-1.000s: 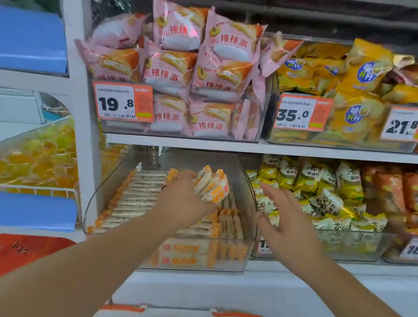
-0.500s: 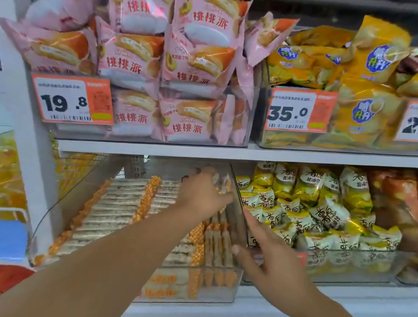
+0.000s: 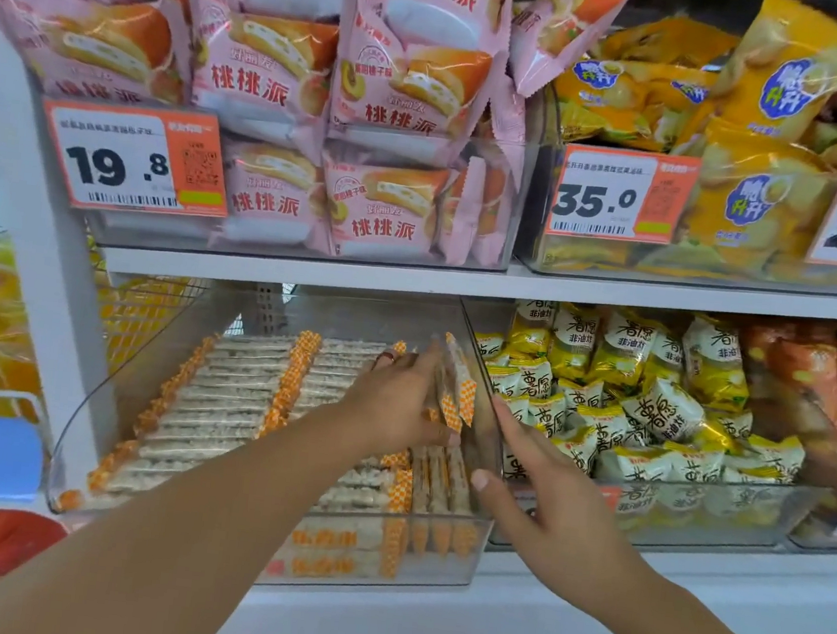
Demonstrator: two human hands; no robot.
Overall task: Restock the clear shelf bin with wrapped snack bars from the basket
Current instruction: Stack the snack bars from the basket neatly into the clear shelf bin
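Deeper into the clear bin (image 3: 479, 354) now, left hand (image 3: 397, 402) grips snack bars (image 3: 455, 388); right hand (image 3: 556, 507), fingers straight, steadies the wall beside it.

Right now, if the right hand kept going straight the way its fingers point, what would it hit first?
Most likely the clear shelf bin: the right hand points up and left at the bin's right wall, fingertips seemingly at it already. Behind the wall are the wrapped snack bars held by the left hand. Depth is uncertain.
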